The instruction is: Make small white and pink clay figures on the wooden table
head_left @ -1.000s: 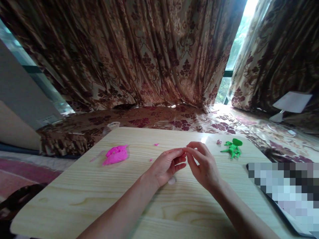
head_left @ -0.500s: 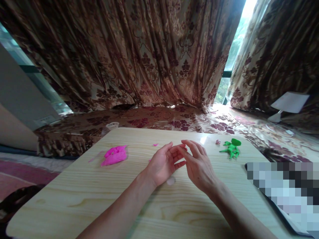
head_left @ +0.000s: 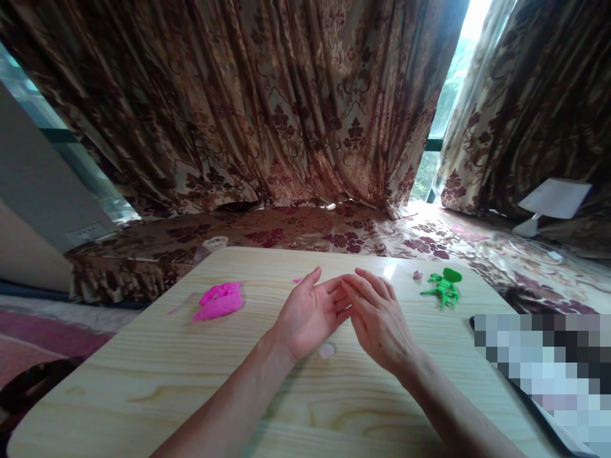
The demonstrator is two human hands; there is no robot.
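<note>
Over the middle of the table, my left hand (head_left: 310, 313) is turned palm up, its thumb raised and its fingers stretched out. My right hand (head_left: 379, 318) lies palm down across the left fingertips, with its own fingers extended. Whatever may be between the touching fingers is hidden. Below the hands, a small pale round piece (head_left: 327, 350) rests on the tabletop. A tiny pink scrap (head_left: 297, 280) shows just beyond the left hand. Farther left sits a flattened, lumpy bright pink mass (head_left: 219, 301), like modelling clay.
On the wooden table (head_left: 157, 375), a green figure with thin limbs (head_left: 443, 289) lies at the far right beside a small pinkish lump (head_left: 417, 275). A clear cup (head_left: 213, 245) stands past the far left edge. A dark-edged, blurred-out object (head_left: 539, 388) occupies the right.
My left hand has opened flatter, its thumb lifting away from the fingers. My right fingers have slid slightly over the left fingertips. The things on the table stay put.
</note>
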